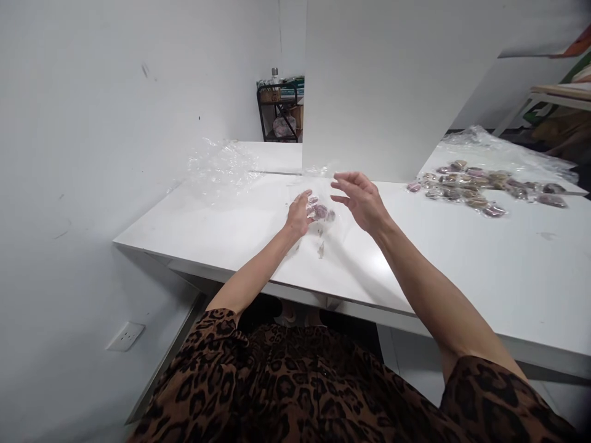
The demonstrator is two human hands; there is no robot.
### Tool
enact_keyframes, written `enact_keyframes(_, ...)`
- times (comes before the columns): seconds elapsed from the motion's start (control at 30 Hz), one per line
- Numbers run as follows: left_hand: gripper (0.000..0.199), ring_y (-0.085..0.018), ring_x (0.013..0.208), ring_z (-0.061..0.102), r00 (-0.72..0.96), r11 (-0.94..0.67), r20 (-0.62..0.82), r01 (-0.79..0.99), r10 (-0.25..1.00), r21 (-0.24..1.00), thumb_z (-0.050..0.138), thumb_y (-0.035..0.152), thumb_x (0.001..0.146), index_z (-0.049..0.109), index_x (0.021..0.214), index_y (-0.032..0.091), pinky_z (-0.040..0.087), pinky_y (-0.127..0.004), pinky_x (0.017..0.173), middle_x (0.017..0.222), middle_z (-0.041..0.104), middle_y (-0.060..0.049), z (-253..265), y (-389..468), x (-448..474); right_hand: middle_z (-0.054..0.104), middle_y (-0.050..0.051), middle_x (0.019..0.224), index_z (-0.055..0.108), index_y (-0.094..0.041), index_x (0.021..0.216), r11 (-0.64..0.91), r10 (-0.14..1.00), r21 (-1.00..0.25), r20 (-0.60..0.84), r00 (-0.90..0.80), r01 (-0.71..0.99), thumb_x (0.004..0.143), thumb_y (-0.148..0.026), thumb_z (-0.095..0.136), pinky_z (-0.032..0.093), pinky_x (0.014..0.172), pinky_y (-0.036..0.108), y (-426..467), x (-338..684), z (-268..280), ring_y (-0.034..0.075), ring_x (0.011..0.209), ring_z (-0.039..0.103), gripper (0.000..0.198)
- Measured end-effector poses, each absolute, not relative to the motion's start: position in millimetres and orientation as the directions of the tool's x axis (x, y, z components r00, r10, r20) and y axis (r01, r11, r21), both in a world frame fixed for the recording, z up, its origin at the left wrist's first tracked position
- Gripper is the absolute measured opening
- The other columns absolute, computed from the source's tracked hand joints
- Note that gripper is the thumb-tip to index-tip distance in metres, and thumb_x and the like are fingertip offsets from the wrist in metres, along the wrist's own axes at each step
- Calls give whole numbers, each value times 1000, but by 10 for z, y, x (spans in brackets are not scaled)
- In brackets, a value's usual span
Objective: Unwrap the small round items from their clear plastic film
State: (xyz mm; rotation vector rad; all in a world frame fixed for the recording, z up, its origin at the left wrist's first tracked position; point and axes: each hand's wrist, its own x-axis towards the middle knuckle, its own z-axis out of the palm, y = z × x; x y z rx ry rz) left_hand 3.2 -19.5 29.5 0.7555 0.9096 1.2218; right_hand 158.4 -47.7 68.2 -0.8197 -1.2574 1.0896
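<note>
A clear plastic bag with several small purple pieces in it lies on the white table, near its front middle. My left hand rests against the left side of this bag, fingers stretched and thumb apart, touching the plastic. Just right of the bag and raised above the table is my right hand, its fingers spread and bent, with nothing visible in them. What exactly the purple pieces are, I cannot make out. Small brownish bits show on the tabletop in front of the bag.
Crumpled clear plastic lies at the table's left back. Several wrapped purple and brown pieces are spread at the right, before more plastic film. A tall white panel stands behind the white table; a black rack is beyond.
</note>
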Motion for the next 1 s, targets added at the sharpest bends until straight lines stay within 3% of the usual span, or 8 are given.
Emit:
enact_keyframes(0.1,30,-18,86,69,138,292,-262,-584,955,757,52,42,100,58,121,22,60,-43,88,109,68,-10,311,-114,-138,68,4,107,67,-24,90,273,962,-962,273,6,-6,73,-49,80,50,100,43,-459,1718,348,23,108,60,33)
enact_keyframes(0.23,26,-22,92,72,235,326,-226,-683,945,653,49,34,97,62,115,20,60,-49,94,103,73,-9,289,-95,-240,68,4,96,68,-22,91,108,993,-990,112,33,90,69,-55,79,48,97,45,-455,1793,-32,23,97,59,41)
enact_keyframes(0.37,24,-23,90,73,292,343,-194,-650,937,679,58,21,86,66,108,16,60,-48,93,96,75,-10,225,-179,-162,62,8,137,61,-29,120,6,994,-999,10,107,38,68,-65,77,43,110,51,-381,1819,-163,27,126,57,65)
enact_keyframes(0.53,25,-18,78,69,312,426,-316,-398,896,813,68,5,76,65,100,14,58,-40,88,89,71,-7,81,-376,-138,44,8,160,38,-42,150,151,984,-988,155,92,44,75,-71,69,39,116,57,-221,1909,-9,31,147,43,86)
enact_keyframes(0.67,76,-25,103,71,325,385,-347,-57,880,921,88,13,67,59,137,21,55,-44,98,130,66,-18,97,-565,-444,48,8,158,45,-41,148,189,982,-981,190,16,42,77,-73,70,37,118,59,-196,1887,152,33,147,43,82)
enact_keyframes(0.77,115,-38,140,54,431,286,-311,125,847,950,97,14,54,45,156,30,49,-50,110,163,38,-23,301,-697,-849,53,9,153,51,-39,143,198,979,-980,197,-45,23,76,-71,74,36,121,59,-234,1781,214,34,147,44,77)
enact_keyframes(0.87,118,-42,154,36,518,151,-212,158,829,976,96,21,57,40,160,35,44,-54,116,173,23,-17,625,-780,-1218,55,9,151,55,-36,139,202,973,-979,200,-112,3,76,-70,76,32,125,59,-275,1651,250,33,147,44,74)
enact_keyframes(1.0,103,-41,156,34,365,-3,-57,161,929,987,89,40,70,40,161,30,35,-55,123,172,27,-17,922,-735,-1257,56,8,152,59,-35,137,198,961,-980,197,-196,-15,78,-69,76,29,127,59,-293,1498,281,31,148,44,70)
